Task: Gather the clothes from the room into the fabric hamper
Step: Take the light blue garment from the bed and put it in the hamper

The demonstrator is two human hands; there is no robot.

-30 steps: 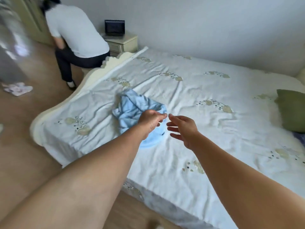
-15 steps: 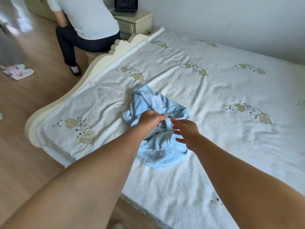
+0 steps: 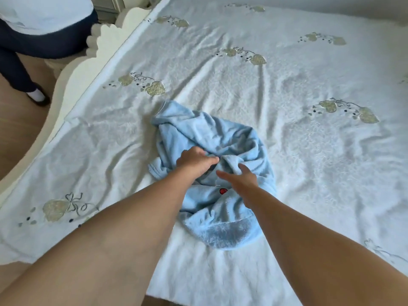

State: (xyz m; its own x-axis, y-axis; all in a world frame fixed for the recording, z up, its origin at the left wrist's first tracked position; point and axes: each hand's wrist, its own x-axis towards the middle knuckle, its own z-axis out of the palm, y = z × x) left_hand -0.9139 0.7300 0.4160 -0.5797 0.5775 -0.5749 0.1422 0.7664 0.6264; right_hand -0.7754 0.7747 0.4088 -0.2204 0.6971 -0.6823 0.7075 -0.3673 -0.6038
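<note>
A white embroidered bedspread [image 3: 287, 133] is spread across the bed. A crumpled light-blue garment [image 3: 205, 138] (fleecy, with a small red mark) is laid near its middle. The garment's folds are gripped by the left hand [image 3: 195, 161], fingers curled; the right hand [image 3: 239, 181] is pressed on it, fingers loosely spread.

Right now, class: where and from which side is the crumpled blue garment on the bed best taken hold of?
Grip the bunched ridge of folds in the middle of the blue garment, coming from above on the near side. The raised folds there give a handful; the flat hem nearer the bed's edge does not. The left hand and right hand are already there.
</note>
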